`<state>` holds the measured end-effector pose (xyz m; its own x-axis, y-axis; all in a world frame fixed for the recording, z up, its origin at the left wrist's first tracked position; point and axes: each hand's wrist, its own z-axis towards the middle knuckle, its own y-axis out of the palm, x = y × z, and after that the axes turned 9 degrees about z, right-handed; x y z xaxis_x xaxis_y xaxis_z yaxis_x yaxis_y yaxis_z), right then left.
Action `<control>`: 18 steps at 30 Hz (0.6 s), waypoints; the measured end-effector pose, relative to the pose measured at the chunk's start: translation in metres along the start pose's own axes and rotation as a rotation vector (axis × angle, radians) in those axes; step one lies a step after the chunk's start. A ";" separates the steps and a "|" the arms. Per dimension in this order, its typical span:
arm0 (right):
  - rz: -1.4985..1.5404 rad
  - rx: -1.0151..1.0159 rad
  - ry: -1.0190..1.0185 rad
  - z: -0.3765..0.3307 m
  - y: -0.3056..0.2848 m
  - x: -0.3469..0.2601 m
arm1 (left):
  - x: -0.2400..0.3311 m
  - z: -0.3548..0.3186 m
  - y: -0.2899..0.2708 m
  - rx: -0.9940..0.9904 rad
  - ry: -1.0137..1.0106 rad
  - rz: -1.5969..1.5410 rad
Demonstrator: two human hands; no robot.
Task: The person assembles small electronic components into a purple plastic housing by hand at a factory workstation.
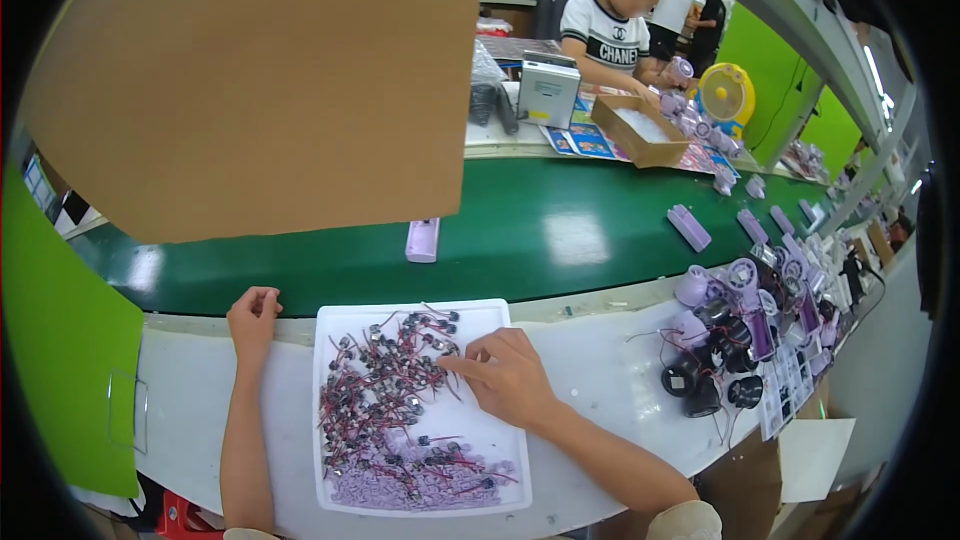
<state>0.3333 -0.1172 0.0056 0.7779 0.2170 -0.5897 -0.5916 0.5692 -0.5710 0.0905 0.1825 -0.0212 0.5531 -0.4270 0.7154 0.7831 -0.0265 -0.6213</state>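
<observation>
A white tray (515,440) lies before me on the bench. Small dark parts with red and black wires (375,390) are heaped in it, and small lilac plastic pieces (400,485) cover its near end. My right hand (508,375) is over the tray's right side, thumb and fingers drawn in at the edge of the wired heap. Whatever sits at its fingertips is too small to tell. Left of the tray, my left hand (254,318) is by the bench's far edge with its fingers curled; their inner side is hidden.
A green conveyor belt (520,250) runs beyond the bench, carrying a lilac casing (423,240). A large brown cardboard sheet (260,90) blocks the upper left. Lilac fan parts and black motor units (705,385) are piled at right. Across the belt, a co-worker (610,30) handles lilac parts beside an open carton (640,135).
</observation>
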 end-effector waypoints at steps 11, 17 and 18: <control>0.062 0.037 -0.092 0.005 -0.003 0.005 | 0.002 -0.001 0.003 -0.003 -0.006 -0.007; 0.105 0.030 0.040 0.003 -0.006 -0.001 | 0.003 -0.001 0.006 -0.001 -0.010 -0.004; 0.147 0.045 0.090 0.004 -0.004 -0.003 | 0.001 -0.001 0.005 0.002 0.004 0.018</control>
<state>0.3339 -0.1166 0.0118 0.6605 0.2297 -0.7149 -0.6860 0.5718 -0.4500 0.0948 0.1810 -0.0237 0.5662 -0.4309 0.7026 0.7734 -0.0169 -0.6336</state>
